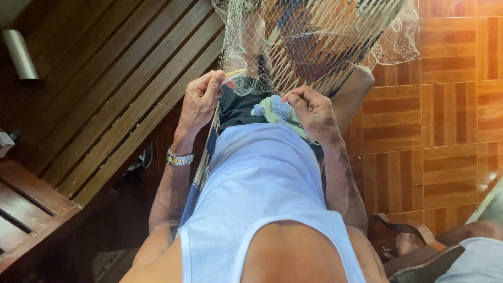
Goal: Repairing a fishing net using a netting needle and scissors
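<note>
1. One wooden slatted wall (120,78) fills the left of the view, and a parquet floor (445,105) of brown squares fills the right.
2. One fishing net (314,36) of pale fine mesh hangs from the top of the view down to the person's lap, bunched over a striped cloth behind it. Its lower edge lies between the two hands. I judge it light, soft and limp: it will sag and snag easily, and the thin threads could tear if pulled hard. The safest hold is probably along the gathered lower edge, close to the meshes being worked.
3. One white sleeveless shirt (257,188) covers the person's chest in the middle of the view.
4. One brown leather sandal (419,251) shows at the lower right, beside another person's knee.
5. The left hand (201,99) is closed, thumb and fingers pinching one slim pale netting needle (234,73) at the net's edge; one metal wristwatch (179,158) sits on that wrist.
6. The right hand (312,110) is curled shut on the net's lower edge, just beside one small bundle of blue and green twine (275,111).
7. A few long thin rods lean along the left forearm; I cannot tell their exact count.
</note>
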